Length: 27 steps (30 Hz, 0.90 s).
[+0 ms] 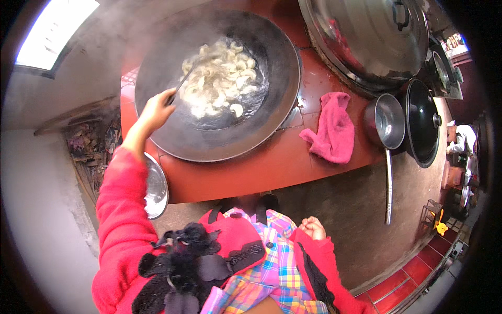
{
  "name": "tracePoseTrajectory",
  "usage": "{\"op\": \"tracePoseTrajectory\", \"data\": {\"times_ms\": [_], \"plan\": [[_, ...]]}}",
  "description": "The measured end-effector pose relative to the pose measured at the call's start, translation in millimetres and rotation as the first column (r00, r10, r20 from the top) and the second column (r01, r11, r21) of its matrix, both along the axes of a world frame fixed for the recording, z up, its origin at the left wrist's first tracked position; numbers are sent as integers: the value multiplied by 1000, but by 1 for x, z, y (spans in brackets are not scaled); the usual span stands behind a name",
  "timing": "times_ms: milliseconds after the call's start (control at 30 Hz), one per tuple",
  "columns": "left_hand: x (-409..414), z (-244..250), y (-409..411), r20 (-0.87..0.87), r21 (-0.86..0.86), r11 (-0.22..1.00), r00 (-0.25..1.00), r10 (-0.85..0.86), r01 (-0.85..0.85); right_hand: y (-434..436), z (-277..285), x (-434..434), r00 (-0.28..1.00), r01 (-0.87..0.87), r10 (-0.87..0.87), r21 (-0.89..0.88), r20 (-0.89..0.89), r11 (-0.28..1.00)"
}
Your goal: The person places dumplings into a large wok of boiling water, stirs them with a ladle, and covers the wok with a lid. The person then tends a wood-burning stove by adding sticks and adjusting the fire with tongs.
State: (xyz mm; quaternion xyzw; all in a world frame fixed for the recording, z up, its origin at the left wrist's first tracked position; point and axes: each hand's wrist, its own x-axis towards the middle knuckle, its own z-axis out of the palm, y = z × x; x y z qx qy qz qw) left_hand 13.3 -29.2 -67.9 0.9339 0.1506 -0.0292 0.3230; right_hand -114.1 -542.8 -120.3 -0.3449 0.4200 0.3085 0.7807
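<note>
My left hand (157,110) grips the dark handle of a long cooking utensil (184,80), reaching over a large wok (164,137). The utensil's head is lost among pale, crescent-shaped dumplings (221,76), so I cannot tell if it is a ladle or a spatula. Steaming liquid surrounds the dumplings in the wok's middle. Down by my plaid-covered waist, my right hand (313,227) is curled closed, apart from the stove, with nothing visible in it.
The wok is set in a red tiled stove top (219,180). To its right lie a pink cloth (333,131), a long-handled metal ladle (389,121), a black lid (421,121) and a big metal lid (364,35). A shiny metal basin (157,188) sits beneath my left arm, near firewood (92,147).
</note>
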Motion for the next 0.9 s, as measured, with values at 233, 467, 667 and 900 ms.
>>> {"op": "tracePoseTrajectory", "data": {"times_ms": [233,467,667,900], "plan": [[-107,105,-50,-387,-25,978,900,-199,206,33,-16,24,995,-91,96,186,-17,978],[-120,87,-85,-514,2,974,836,-195,228,34,-17,30,989,-147,149,161,-5,976],[-73,-11,-91,-251,-21,963,931,-264,267,21,-17,24,991,-126,130,115,-30,985],[14,-72,-127,-265,165,986,963,39,5,6,-13,11,998,-16,19,46,-58,999]]}}
